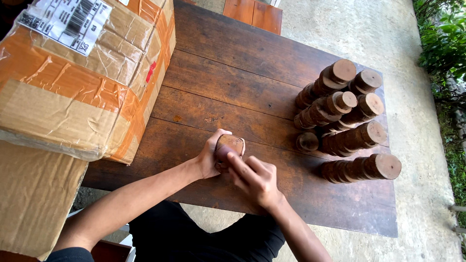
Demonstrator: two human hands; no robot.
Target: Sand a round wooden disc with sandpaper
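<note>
At the bottom of the frame, a person in dark clothing sits at a dark wooden table (233, 73), both bare forearms reaching up toward the middle of the picture. The left hand (209, 156) is curled around a small rounded wooden piece (229, 145), gripping it from the left side and holding it just above the tabletop at centre frame. The right hand (256, 178) comes in from the lower right, its fingers (239, 164) extended and pressed flat against the near face of the piece rather than closed around it. The piece stands on edge, its reddish-brown upper rim turned toward the top of the frame; its short length makes the long axis hard to judge, though it seems to run from lower left to upper right.

Farther back, at the right of the frame, stacks of round wooden discs (347, 111) rise from the table in tall columns, grouped close together, with one lone low disc (307, 141) just to their left. At the upper left, a large taped cardboard box (82, 73) overhangs the table's edge. Beyond the table lies a concrete floor (349, 34), with green foliage (444, 43) at the far upper right.
</note>
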